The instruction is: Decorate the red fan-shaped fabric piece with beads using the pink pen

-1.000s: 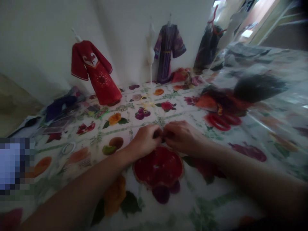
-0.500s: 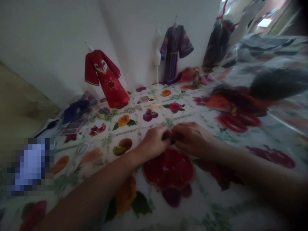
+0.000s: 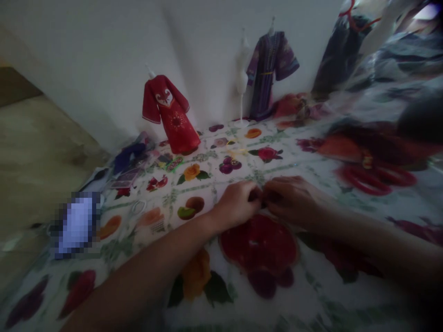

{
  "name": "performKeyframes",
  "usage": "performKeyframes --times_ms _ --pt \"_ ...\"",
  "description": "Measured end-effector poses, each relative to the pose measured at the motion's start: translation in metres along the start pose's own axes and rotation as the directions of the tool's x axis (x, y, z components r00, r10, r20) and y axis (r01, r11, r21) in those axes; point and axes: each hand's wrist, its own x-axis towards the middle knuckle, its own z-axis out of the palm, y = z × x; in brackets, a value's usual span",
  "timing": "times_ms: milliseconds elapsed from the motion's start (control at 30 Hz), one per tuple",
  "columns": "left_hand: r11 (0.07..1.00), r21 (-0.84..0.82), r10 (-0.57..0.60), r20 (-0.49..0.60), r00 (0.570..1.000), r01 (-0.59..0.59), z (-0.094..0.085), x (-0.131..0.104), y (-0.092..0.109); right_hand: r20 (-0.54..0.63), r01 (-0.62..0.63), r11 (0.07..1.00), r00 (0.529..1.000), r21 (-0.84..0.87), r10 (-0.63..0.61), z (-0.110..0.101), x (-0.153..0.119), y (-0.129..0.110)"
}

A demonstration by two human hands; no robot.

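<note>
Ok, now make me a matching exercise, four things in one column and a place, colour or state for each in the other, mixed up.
1. left hand
2. red dress
3. purple robe
4. white dress form

A. has a yellow band at the waist
B. stands bare, with no garment on it
C. fingers curled, close to the right hand
D. carries a white design on the chest

Pairs: 1-C, 2-D, 3-A, 4-B

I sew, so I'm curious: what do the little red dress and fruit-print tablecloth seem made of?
Red dress: probably cloth, slightly satiny; its sleeves hang and the skirt catches light. Tablecloth: smooth, perhaps plastic-coated, with flat printed fruit; blur leaves that open.
</note>
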Motion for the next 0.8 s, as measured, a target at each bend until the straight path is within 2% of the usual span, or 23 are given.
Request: performKeyframes --times_ms 500,800 --pt "1.0 -0.013 -0.003 -0.001 1.0 0.003 -0.0002 -0.0008 0.0031 -0.006 0.011 1.0 1.0 -0.008 -0.011 0.0052 0.0002 0.0035" --pt "0.998 -0.028 -0.049 -0.01 0.999 0.049 -0.0003 0.0005 0.0079 -0.009 -0.016 1.0 1.0 0.009 0.016 0.002 0.0006 -0.0011"
